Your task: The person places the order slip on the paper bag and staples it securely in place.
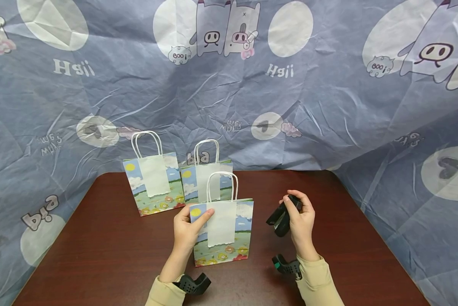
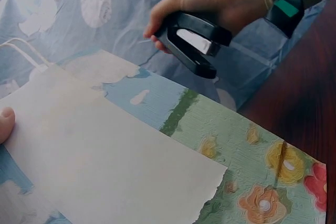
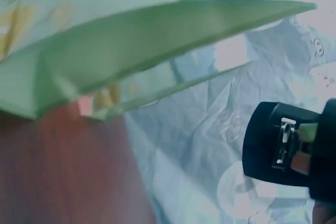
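Note:
My left hand (image 1: 188, 229) grips the left edge of a paper gift bag (image 1: 242, 238), thumb across its front. The bag is printed with sky, clouds and flowers, and has white handles (image 1: 234, 182). A white paper sheet (image 1: 221, 223) with a torn lower edge covers the middle of its front. To the right, my right hand (image 1: 303, 221) holds a black stapler (image 1: 282, 219) in the air, apart from the bag, its jaws spread. The left wrist view shows the stapler (image 2: 191, 43) beyond the bag's edge. In the right wrist view its nose (image 3: 278, 145) is near the green side of the bag (image 3: 131, 45).
Two similar bags stand behind on the dark wooden table (image 1: 137, 250): one bag at the left (image 1: 156, 204), and another bag (image 1: 188, 187) partly hidden by the held one. A patterned blue cloth (image 1: 221, 93) hangs behind the table and along its sides.

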`<state>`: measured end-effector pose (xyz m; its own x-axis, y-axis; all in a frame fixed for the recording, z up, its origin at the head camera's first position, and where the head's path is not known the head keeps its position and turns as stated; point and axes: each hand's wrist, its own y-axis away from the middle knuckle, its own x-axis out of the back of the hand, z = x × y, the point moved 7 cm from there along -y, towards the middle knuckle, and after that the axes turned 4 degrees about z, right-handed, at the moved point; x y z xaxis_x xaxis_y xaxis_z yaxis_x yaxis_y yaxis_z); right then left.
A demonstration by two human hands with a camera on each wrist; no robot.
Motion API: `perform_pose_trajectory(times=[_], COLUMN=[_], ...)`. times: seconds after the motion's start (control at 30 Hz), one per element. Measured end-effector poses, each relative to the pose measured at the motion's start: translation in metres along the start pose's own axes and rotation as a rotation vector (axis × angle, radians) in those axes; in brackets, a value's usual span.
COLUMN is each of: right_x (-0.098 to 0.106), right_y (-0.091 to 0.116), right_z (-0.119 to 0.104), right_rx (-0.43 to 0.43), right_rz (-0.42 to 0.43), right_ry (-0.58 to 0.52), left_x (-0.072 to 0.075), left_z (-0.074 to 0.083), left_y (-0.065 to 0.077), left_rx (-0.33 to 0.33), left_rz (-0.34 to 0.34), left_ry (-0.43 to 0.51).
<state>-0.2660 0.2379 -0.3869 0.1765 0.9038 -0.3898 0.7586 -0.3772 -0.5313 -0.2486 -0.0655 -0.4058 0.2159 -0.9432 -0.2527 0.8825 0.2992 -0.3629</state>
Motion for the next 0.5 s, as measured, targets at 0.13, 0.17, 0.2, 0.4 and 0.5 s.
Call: perform_pose_trajectory(times=[0.13, 0.17, 0.2, 0.4, 0.5], right_x=[-0.012, -0.015, -0.019, -0.039, -0.046], right_y=[-0.004, -0.005, -0.006, -0.011, -0.012], right_z=[-0.007, -0.008, -0.011, -0.021, -0.025], right_rx=[0.018, 0.021, 0.029, 0.07, 0.073], right_rz=[-0.003, -0.008, -0.018, -0.076, -0.096], right_ry=[0.03, 0.033, 0.032, 0.013, 0.019], left_x=[0.0, 0.0, -0.001, -0.003, -0.003], left_z=[0.002, 0.003, 0.006, 0.014, 0.011], left_y=[0.0, 0.0, 0.001, 0.002, 0.002], left_rx=[-0.011, -0.014, -0.011, 0.005, 0.014], left_rz=[0.0, -0.002, -0.002, -0.004, -0.004], left_ry=[0.004, 0.007, 0.003, -0.011, -0.008])
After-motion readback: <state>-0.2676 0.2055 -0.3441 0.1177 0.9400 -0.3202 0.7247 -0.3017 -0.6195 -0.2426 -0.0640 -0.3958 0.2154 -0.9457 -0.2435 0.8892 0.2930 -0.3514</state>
